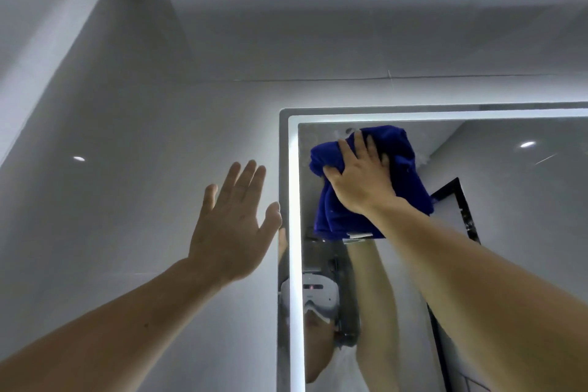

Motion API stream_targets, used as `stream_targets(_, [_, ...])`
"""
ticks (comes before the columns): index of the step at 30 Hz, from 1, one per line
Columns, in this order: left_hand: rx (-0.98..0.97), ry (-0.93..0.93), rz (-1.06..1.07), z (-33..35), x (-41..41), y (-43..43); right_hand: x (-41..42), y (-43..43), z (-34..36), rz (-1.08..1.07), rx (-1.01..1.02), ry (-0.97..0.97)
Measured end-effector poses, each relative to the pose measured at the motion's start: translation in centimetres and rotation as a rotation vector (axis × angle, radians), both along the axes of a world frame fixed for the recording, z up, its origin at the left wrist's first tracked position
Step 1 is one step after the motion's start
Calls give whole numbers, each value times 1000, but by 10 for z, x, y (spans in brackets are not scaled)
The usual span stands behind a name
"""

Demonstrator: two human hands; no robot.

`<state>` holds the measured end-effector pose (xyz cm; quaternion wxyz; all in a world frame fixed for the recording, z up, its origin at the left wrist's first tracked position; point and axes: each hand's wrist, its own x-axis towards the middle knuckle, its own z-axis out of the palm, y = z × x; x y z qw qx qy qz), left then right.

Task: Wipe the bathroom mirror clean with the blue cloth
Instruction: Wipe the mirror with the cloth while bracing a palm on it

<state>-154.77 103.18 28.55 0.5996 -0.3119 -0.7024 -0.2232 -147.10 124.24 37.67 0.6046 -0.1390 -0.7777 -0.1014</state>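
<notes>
Cloth (410, 175): lying against the mirror (509, 232), near its upper left corner.
Right hand (359, 175): pressing on the cloth.
Left hand (232, 226): hovering before the wall (127, 137), just left of the mirror.

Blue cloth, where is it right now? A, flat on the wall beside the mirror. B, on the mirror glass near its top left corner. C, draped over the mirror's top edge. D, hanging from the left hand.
B: the right hand presses the blue cloth on the mirror glass, just under the lit top edge and beside the left edge.
</notes>
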Motion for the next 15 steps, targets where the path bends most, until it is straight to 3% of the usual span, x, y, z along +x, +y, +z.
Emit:
stream_targets(4, [16, -10, 19, 8, -5, -4, -17, -24, -11, 39, 230, -63])
stream_targets(9, [19, -32, 14, 10, -3, -5, -10, -23, -80, 93, 530, -203])
stream_targets(12, [4, -38, 22, 11, 1, -7, 9, 1, -118, 155, 543, -316])
stream_targets(15, [-11, -46, 14, 15, 2, -11, 26, 25, -92, 134, 411, -182])
